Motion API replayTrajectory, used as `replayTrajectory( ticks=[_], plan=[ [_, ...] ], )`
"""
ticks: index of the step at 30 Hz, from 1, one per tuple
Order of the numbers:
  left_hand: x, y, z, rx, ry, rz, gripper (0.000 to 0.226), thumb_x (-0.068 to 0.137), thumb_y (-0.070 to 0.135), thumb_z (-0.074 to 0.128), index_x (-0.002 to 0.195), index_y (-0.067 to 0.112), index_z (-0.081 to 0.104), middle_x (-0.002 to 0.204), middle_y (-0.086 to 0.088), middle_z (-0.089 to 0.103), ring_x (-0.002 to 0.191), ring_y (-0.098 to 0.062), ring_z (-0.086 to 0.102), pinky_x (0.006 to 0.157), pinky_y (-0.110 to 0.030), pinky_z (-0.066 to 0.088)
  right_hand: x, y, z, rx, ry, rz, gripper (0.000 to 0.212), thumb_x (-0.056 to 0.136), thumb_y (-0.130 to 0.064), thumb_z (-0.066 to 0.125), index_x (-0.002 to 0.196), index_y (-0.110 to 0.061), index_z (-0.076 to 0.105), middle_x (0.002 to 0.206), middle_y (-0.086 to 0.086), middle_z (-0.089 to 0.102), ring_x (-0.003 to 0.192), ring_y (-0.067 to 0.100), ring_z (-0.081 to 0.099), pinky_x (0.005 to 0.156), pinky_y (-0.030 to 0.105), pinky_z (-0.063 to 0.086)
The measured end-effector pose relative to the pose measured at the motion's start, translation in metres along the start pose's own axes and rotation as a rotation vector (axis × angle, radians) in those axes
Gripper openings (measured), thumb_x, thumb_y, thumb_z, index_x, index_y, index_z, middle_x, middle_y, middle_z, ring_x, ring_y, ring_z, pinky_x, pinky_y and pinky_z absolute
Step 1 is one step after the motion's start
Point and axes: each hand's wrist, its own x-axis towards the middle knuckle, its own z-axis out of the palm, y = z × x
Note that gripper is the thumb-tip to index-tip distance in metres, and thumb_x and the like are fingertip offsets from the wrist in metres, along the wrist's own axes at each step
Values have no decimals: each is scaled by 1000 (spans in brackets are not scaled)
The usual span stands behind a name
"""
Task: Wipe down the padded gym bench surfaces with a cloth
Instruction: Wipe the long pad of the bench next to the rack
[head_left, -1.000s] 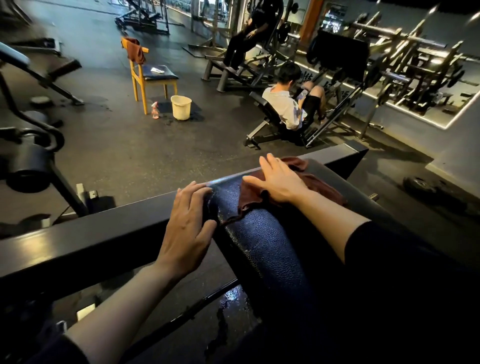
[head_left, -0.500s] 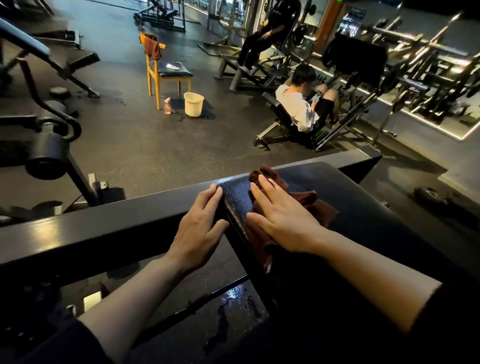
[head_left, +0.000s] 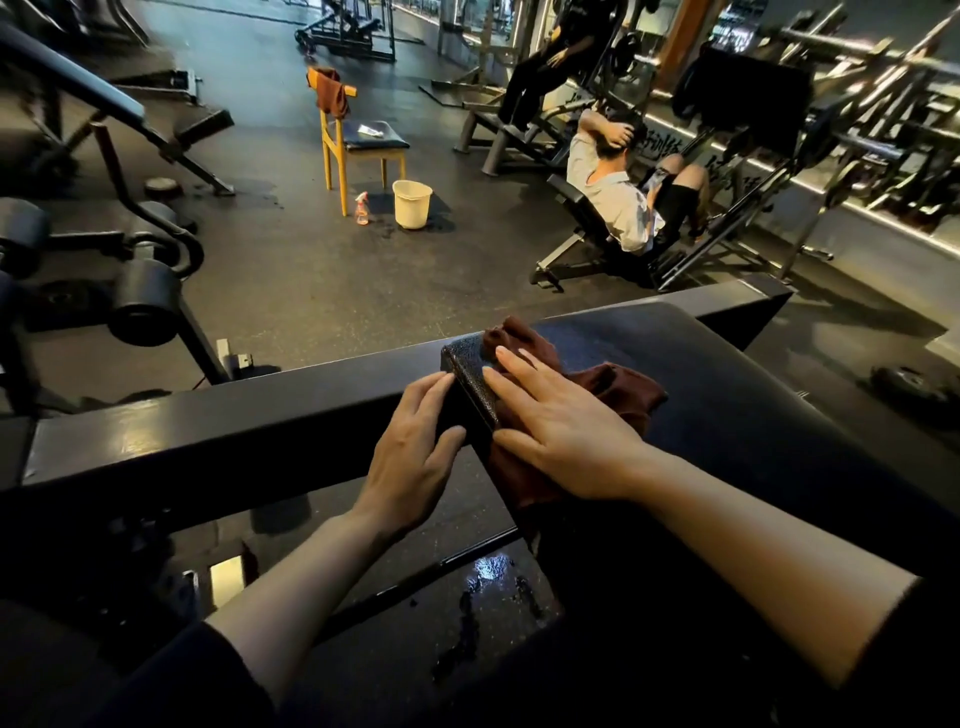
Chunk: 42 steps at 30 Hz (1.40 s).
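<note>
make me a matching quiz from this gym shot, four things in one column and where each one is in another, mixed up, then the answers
Things
1. cloth
2. left hand
3. bucket
4. spray bottle

Places
A. on the floor right of the spray bottle
B. flat on the black frame bar
C. on the pad under the right hand
D. on the floor by the chair leg

Pairs: 1-C, 2-B, 3-A, 4-D

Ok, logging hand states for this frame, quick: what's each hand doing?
Left hand: open, fingers resting flat on the black frame bar.
Right hand: open, pressing the brown cloth onto the pad.
</note>
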Motion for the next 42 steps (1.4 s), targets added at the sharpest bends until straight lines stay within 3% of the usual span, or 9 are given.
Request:
replayTrajectory(
  ticks=[3, 7, 12, 19, 23, 25, 29, 35, 42],
  plan=[
    [-9, 1, 2, -9, -34, -42, 64, 85, 36, 40, 142, 7, 39, 143, -4, 42, 129, -10, 39, 103, -5, 22, 39, -6, -2, -5, 4, 28, 68, 98, -46, 38, 153, -21, 7, 161, 1, -4, 147, 17, -4, 119, 33, 4],
    [-14, 14, 0, -34, 17, -73, 59, 84, 25, 41, 141, 8, 40, 139, -5, 45, 125, -9, 41, 104, -16, 28, 88, -15, -3, -14, 18, 74, 61, 97, -37, 38, 151, -16, 19, 160, 7, 11, 147, 23, 9, 119, 39, 15],
    [-23, 30, 2, -61, 97, -140, 58, 83, 24, 41, 138, 7, 41, 133, -10, 49, 121, -18, 47, 105, -35, 39, 72, -16, -7, 12, 69, -49, 46, 100, -28, 38, 145, -20, 35, 155, 1, 26, 143, 21, 18, 115, 34, 16],
    [-50, 46, 12, -80, 147, -155, 48, 92, 3, 50, 138, 6, 41, 132, -9, 47, 121, -16, 45, 104, -26, 35, 30, -17, -6, 94, 70, -203, 47, 93, -9, 44, 138, -22, 49, 151, -8, 36, 144, 10, 17, 116, 31, 16],
    [-55, 42, 11, -137, 123, -162, 41, 92, 3, 49, 133, 6, 46, 129, -10, 49, 120, -17, 46, 100, -19, 34, -16, -26, 0, 59, 96, -245, 48, 91, -7, 50, 136, -24, 52, 144, -7, 46, 141, 7, 24, 110, 16, 12],
    [-57, 38, 8, -172, 70, -172, 46, 93, 5, 50, 138, 6, 42, 135, -8, 46, 123, -13, 43, 102, -18, 32, -34, -30, 5, 11, 98, -229, 54, 89, -10, 54, 140, -26, 46, 148, -8, 41, 141, 8, 24, 109, 15, 10],
    [-62, 32, 2, -160, -46, -103, 59, 89, 3, 55, 144, 9, 34, 142, -5, 40, 131, -11, 35, 105, -13, 22, -23, -34, 1, -33, 42, -49, 73, 91, -24, 58, 152, -29, 17, 160, -7, 8, 146, 14, 10, 117, 31, 11],
    [-61, 49, 3, -158, -169, -60, 67, 89, 12, 58, 148, 7, 26, 149, -9, 34, 137, -19, 33, 114, -38, 30, -22, -47, 4, 70, 81, 123, 66, 94, -15, 50, 152, -27, 19, 160, -9, 7, 146, 14, 11, 118, 31, 16],
    [-93, 75, 11, -146, -184, -5, 62, 90, 12, 59, 146, 9, 33, 151, -2, 29, 138, -13, 29, 105, -15, 20, -92, -42, 13, 136, 120, 184, 64, 95, -25, 53, 151, -26, 21, 160, -7, 9, 146, 13, 10, 119, 32, 15]
  ],
)
